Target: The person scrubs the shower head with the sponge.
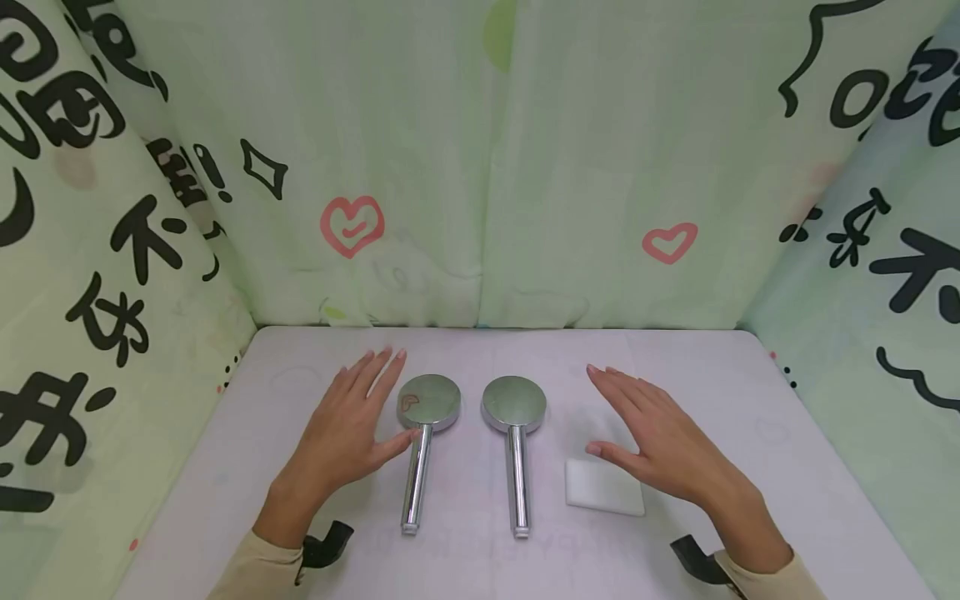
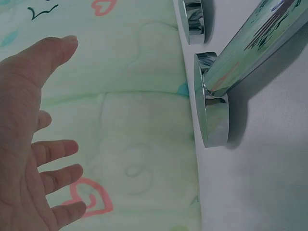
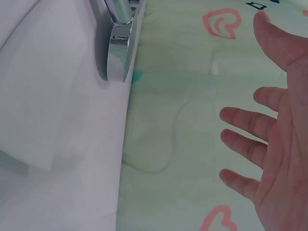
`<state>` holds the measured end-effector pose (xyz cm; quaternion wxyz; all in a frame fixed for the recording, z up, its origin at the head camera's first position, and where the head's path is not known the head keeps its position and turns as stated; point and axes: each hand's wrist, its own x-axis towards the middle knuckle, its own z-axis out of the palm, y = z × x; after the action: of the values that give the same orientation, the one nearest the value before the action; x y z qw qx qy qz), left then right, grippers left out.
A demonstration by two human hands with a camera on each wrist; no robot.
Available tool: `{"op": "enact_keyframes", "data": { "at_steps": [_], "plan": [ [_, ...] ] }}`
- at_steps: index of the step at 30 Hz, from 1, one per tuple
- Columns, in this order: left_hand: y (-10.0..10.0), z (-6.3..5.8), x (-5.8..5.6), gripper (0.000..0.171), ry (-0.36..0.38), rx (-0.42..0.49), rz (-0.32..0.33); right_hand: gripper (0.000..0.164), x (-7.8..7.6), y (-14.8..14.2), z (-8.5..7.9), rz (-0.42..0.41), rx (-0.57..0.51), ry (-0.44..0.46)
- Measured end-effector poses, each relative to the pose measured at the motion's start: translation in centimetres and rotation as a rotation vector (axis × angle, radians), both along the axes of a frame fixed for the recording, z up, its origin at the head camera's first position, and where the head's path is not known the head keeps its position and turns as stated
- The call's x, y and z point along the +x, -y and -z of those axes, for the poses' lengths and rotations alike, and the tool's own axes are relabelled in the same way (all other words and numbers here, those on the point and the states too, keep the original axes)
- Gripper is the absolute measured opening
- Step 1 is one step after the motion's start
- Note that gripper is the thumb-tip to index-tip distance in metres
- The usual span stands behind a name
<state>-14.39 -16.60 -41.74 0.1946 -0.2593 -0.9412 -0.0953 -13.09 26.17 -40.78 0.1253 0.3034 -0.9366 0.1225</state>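
Note:
Two chrome hand shower heads lie side by side on the white table, handles towards me: a left shower head (image 1: 429,398) and a right shower head (image 1: 514,403). My left hand (image 1: 352,425) is held over the table beside the left one, fingers straight and spread. In the head view its thumb tip overlaps that shower head's neck; the left wrist view shows the hand (image 2: 29,130) apart from it. My right hand (image 1: 667,437) hovers with extended fingers, thumb over a white rectangular block (image 1: 603,490), perhaps a sponge. Neither hand holds anything.
The white table (image 1: 637,567) ends at a pale green curtain (image 1: 420,283) marked with red hearts. Similar fabric with black lettering hangs on the left and right sides. A black strap (image 1: 326,546) sits at the left wrist, another strap (image 1: 697,560) at the right.

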Motion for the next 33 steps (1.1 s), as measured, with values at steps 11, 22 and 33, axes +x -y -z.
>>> {"op": "enact_keyframes", "data": {
  "at_steps": [11, 22, 33],
  "plan": [
    [0.0, 0.6, 0.4, 0.099, 0.140, 0.178, -0.017, 0.085, 0.3, -0.9, 0.7, -0.001, -0.066, 0.028],
    [0.3, 2.2, -0.2, 0.083, 0.429, 0.537, -0.040, 0.087, 0.9, -1.4, 0.6, 0.025, -0.168, 0.129],
    [0.2, 4.2, -0.7, 0.079, 0.695, 0.702, -0.170, 0.091, 0.8, -2.2, 1.2, -0.054, -0.390, 0.234]
  ]
}}
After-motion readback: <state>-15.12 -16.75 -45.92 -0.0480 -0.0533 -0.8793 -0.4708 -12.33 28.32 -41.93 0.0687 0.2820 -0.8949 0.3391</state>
